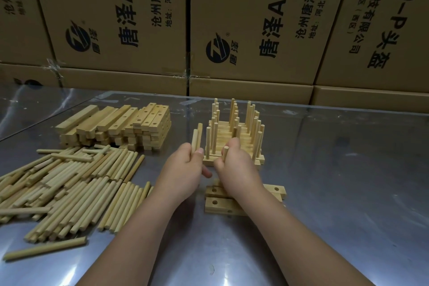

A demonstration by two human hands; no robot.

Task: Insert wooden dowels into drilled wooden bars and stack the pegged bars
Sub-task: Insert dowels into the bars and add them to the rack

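Dowels (69, 186) lie in a loose heap at the left of the frame. At centre the right hand (236, 167) is fisted round one upright peg (225, 150), only its round top end showing above the curled fingers. Beside it, the left hand (181, 169) pinches a few spare dowels (196, 139) upright between thumb and fingers.

Under the right wrist, the drilled bars (220, 208) lie flat on the metal table (348, 193), holes upward. The peg's lower end is hidden, so I cannot tell whether it has entered a hole. To seat it well, the peg should probably stand plumb over its hole and be pushed straight down, with the bar flat so it cannot rock.

Just behind the hands stands the stack of pegged bars (234, 132), its pegs in upright rows. The wood is pale and unfinished: smooth round rods, square-edged bars. A pile of unpegged bars (116, 125) sits at upper left. The table is shiny and scuffed, and printed cardboard boxes (116, 18) wall the back.
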